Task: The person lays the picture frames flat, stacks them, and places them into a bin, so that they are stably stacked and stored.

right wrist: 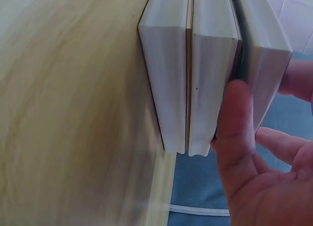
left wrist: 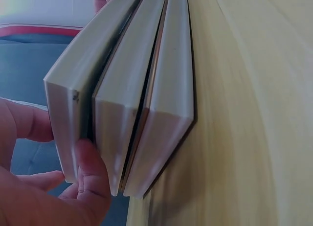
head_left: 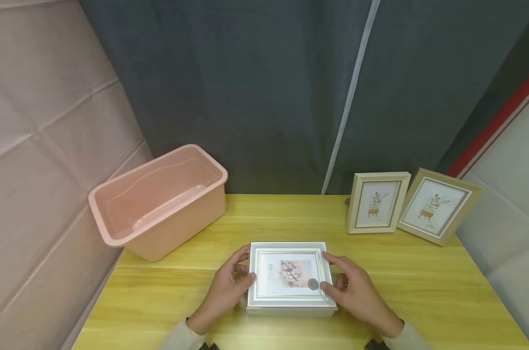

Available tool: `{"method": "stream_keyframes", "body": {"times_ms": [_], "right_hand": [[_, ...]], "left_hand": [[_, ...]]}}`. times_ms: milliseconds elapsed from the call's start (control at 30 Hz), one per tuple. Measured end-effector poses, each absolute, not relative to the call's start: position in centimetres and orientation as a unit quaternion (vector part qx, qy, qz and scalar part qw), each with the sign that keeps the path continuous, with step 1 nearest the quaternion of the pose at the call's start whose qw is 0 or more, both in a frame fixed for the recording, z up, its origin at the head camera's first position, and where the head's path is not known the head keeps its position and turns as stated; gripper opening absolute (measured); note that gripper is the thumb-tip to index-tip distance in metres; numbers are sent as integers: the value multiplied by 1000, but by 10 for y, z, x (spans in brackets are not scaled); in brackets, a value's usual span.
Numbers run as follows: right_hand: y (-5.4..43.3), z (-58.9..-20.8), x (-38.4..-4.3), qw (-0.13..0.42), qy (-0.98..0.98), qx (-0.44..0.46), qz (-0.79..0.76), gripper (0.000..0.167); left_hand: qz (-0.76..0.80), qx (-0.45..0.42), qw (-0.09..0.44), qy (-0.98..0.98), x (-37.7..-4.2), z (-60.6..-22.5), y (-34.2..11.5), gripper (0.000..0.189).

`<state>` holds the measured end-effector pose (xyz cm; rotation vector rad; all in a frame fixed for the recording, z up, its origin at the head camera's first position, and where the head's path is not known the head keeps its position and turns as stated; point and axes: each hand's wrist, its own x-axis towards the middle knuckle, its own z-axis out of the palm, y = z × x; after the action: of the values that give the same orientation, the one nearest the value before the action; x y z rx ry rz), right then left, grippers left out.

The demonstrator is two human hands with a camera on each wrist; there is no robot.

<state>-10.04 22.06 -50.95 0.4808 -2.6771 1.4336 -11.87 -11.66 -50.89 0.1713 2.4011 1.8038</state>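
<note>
Three pale picture frames lie stacked flat near the table's front. The top picture frame [head_left: 288, 274] is whitish with double inner lines, a pink flower picture and a round dark sticker [head_left: 313, 284]. My left hand [head_left: 225, 287] holds its left edge, and my right hand [head_left: 361, 294] its right edge. In the left wrist view, a fingertip [left wrist: 88, 155] sits at the narrow gap between the top frame and the middle frame [left wrist: 128, 59]. The right wrist view has a similar fingertip [right wrist: 237, 96] at that gap. Beneath them, the bottom frame [right wrist: 165, 45] rests on the table.
A pink plastic bin [head_left: 190, 214], bare inside, stands at the back left. Toward the back right, two beige picture frames [head_left: 356, 204] [head_left: 458, 214] with plant prints stand propped up side by side. A dark curtain [head_left: 247, 97] hangs behind the wooden table [head_left: 286, 214].
</note>
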Motion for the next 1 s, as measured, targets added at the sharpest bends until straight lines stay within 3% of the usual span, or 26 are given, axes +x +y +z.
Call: {"method": "stream_keyframes", "body": {"times_ms": [200, 633, 1000], "right_hand": [[221, -512, -101, 48, -879, 172, 443, 70], [225, -518, -105, 22, -875, 168, 453, 67], [240, -506, -117, 72, -868, 195, 451, 58]], "left_hand": [[575, 56, 50, 814, -120, -510, -116, 73], [568, 74, 55, 818, -122, -516, -120, 72], [548, 100, 62, 828, -122, -518, -119, 63]]}}
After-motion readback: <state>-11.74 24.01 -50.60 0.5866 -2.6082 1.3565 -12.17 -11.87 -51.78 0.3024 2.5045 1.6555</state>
